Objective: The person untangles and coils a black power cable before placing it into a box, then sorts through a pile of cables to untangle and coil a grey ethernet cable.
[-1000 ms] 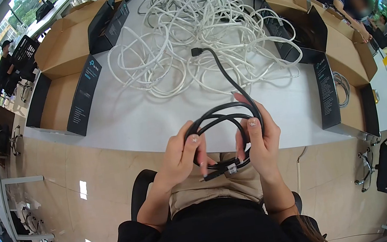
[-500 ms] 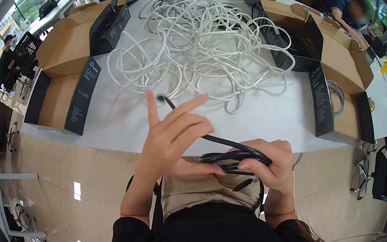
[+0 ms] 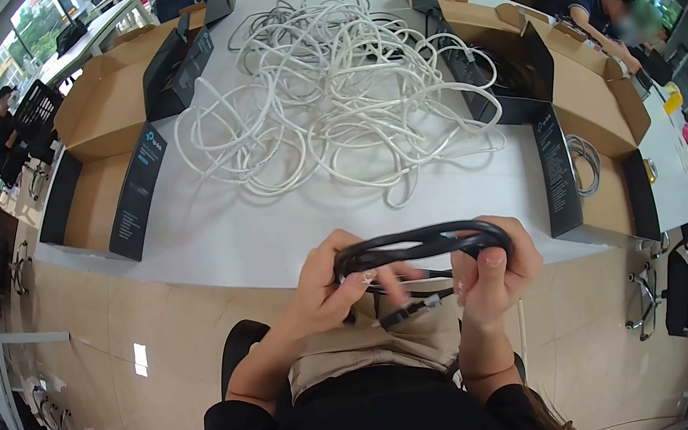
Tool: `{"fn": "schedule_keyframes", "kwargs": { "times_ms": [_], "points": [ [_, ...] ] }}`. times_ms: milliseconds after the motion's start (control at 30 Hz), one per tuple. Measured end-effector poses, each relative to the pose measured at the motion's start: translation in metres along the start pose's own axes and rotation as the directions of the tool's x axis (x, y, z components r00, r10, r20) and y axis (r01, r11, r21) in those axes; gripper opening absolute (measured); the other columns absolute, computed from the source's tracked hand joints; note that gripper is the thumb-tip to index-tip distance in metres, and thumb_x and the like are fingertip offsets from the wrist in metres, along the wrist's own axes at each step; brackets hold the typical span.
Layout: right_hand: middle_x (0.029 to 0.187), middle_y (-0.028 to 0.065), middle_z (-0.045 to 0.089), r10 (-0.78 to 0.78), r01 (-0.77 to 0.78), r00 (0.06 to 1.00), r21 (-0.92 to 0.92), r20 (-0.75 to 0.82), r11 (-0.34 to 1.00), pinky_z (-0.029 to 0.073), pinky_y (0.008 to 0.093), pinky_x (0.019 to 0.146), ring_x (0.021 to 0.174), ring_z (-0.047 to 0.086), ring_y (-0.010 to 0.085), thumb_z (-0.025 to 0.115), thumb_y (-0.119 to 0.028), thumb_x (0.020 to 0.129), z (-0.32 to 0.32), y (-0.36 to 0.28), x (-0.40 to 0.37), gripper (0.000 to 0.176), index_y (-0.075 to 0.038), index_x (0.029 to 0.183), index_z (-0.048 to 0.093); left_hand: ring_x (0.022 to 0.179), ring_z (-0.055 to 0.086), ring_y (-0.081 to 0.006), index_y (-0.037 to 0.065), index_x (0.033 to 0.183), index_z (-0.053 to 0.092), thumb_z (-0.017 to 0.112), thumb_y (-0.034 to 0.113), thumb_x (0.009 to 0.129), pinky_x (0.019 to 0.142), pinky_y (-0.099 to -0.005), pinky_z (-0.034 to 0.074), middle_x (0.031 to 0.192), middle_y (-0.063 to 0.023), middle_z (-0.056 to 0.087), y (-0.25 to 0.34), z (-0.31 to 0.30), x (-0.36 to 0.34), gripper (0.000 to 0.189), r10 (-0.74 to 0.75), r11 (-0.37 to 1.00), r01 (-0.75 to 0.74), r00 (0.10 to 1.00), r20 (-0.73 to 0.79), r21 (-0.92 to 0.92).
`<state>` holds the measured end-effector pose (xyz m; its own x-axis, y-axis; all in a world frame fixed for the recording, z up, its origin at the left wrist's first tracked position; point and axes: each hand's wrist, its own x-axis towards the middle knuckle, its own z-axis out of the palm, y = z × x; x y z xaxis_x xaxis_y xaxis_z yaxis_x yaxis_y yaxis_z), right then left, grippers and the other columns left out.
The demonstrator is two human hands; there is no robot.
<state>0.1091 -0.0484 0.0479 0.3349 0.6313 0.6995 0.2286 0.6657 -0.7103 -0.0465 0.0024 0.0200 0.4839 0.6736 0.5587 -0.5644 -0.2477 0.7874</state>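
A coiled black cable (image 3: 418, 244) is stretched between my two hands, above my lap and just off the table's near edge. My left hand (image 3: 332, 283) grips the left end of the coil, with the thumb in front and some fingers blurred behind. On the right end, my right hand (image 3: 501, 268) is closed round the loops with its thumb pressed on them. Below the coil dangles a black connector (image 3: 398, 315) with a pale tip. Beyond my hands, a large tangle of white and grey cables (image 3: 345, 100) lies on the white table (image 3: 218, 259).
An open black cardboard box (image 3: 130, 192) stands on the left, another dark box (image 3: 178, 67) behind it. On the right, an open box (image 3: 563, 175) holds a grey cable coil (image 3: 585, 163); a box behind contains dark cable (image 3: 504, 74). People sit at both sides, farther back.
My left hand has come down from its spread pose and closed on the coil's left end. The loose black cable end is now gathered in, and the coil is held higher and level.
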Motion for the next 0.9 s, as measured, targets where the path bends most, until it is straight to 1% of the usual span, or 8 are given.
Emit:
{"fn": "schedule_keyframes", "kwargs": {
  "times_ms": [67, 167, 333, 567, 667, 700, 833, 900],
  "points": [
    [0.053, 0.0070, 0.052, 0.053, -0.035, 0.994, 0.175, -0.100, 0.984, 0.026, 0.0179, 0.033, 0.034, 0.038, 0.0047, 0.053, -0.029, 0.089, 0.004, 0.007, -0.002, 0.039, 0.011, 0.089, 0.052, 0.056, 0.060, -0.0196, 0.000, 0.090, 0.040, 0.044, 0.024, 0.093, 0.066, -0.0354, 0.049, 0.055, -0.0054, 0.051, 0.002, 0.008, -0.005, 0.024, -0.113, 0.926, 0.097, 0.993, -0.023, -0.364],
    [0.055, 0.0075, 0.052, 0.095, -0.043, 0.981, 0.290, -0.169, 0.956, 0.026, 0.0190, 0.033, 0.035, 0.036, 0.0044, 0.048, -0.026, 0.092, 0.009, 0.012, -0.003, 0.037, 0.011, 0.091, 0.051, 0.049, 0.056, -0.0178, 0.000, 0.091, 0.041, 0.046, 0.028, 0.092, 0.058, -0.0312, 0.047, 0.052, -0.0040, 0.048, -0.006, 0.005, -0.008, 0.028, -0.118, 0.911, 0.106, 0.993, -0.007, -0.399],
    [0.053, 0.0020, 0.044, 0.243, -0.159, 0.954, 0.391, -0.176, 0.907, 0.023, 0.0191, 0.034, 0.037, 0.033, 0.0040, 0.044, -0.025, 0.093, 0.016, 0.014, -0.005, 0.034, 0.008, 0.091, 0.051, 0.045, 0.053, -0.0093, -0.005, 0.093, 0.043, 0.045, 0.022, 0.092, 0.048, -0.0244, 0.044, 0.055, -0.0074, 0.056, -0.003, 0.010, -0.015, 0.028, -0.087, 0.979, 0.078, 0.995, -0.038, -0.190],
    [0.056, 0.0002, 0.041, 0.518, -0.370, 0.852, 0.608, -0.080, 0.702, 0.026, 0.0202, 0.041, 0.045, 0.034, 0.0047, 0.047, -0.026, 0.092, 0.035, 0.013, -0.015, 0.034, 0.007, 0.090, 0.051, 0.032, 0.042, -0.0068, -0.006, 0.089, 0.042, 0.040, 0.024, 0.094, 0.035, -0.0194, 0.035, 0.043, -0.0021, 0.044, -0.009, 0.000, -0.024, 0.031, 0.036, 0.996, -0.006, 0.939, -0.343, 0.087],
    [0.055, 0.0003, 0.042, 0.394, -0.284, 0.890, 0.398, -0.228, 0.872, 0.025, 0.0192, 0.040, 0.044, 0.032, 0.0041, 0.048, -0.032, 0.091, 0.037, 0.023, -0.020, 0.037, 0.005, 0.085, 0.050, 0.035, 0.043, -0.0067, -0.006, 0.092, 0.044, 0.044, 0.029, 0.092, 0.035, -0.0204, 0.036, 0.048, -0.0033, 0.048, -0.024, 0.011, -0.033, 0.035, 0.228, 0.973, -0.200, 0.911, -0.344, 0.116],
    [0.055, 0.0004, 0.042, 0.341, -0.251, 0.899, 0.313, -0.276, 0.916, 0.025, 0.0190, 0.040, 0.044, 0.032, 0.0040, 0.048, -0.033, 0.091, 0.040, 0.024, -0.020, 0.038, 0.004, 0.084, 0.050, 0.035, 0.043, -0.0061, -0.007, 0.091, 0.046, 0.045, 0.030, 0.092, 0.036, -0.0205, 0.036, 0.049, -0.0031, 0.049, -0.027, 0.008, -0.038, 0.037, 0.213, 0.966, -0.151, 0.925, -0.315, 0.209],
    [0.053, -0.0029, 0.037, 0.497, -0.359, 0.833, 0.444, -0.244, 0.821, 0.022, 0.0189, 0.040, 0.043, 0.029, 0.0031, 0.042, -0.033, 0.094, 0.044, 0.018, -0.013, 0.037, -0.003, 0.072, 0.043, 0.037, 0.042, -0.0055, -0.006, 0.088, 0.048, 0.046, 0.032, 0.091, 0.039, -0.0194, 0.036, 0.048, -0.0023, 0.048, -0.037, 0.011, -0.034, 0.038, 0.218, 0.976, -0.212, 0.908, -0.357, 0.058],
    [0.053, -0.0040, 0.033, 0.622, -0.449, 0.746, 0.509, -0.237, 0.734, 0.021, 0.0197, 0.039, 0.044, 0.027, 0.0038, 0.039, -0.032, 0.095, 0.048, 0.016, -0.003, 0.035, -0.007, 0.071, 0.041, 0.040, 0.043, -0.0053, -0.005, 0.087, 0.047, 0.045, 0.032, 0.092, 0.042, -0.0180, 0.037, 0.050, -0.0031, 0.048, -0.027, 0.015, -0.030, 0.037, 0.091, 0.986, -0.135, 0.925, -0.368, -0.096]
  ]
}}
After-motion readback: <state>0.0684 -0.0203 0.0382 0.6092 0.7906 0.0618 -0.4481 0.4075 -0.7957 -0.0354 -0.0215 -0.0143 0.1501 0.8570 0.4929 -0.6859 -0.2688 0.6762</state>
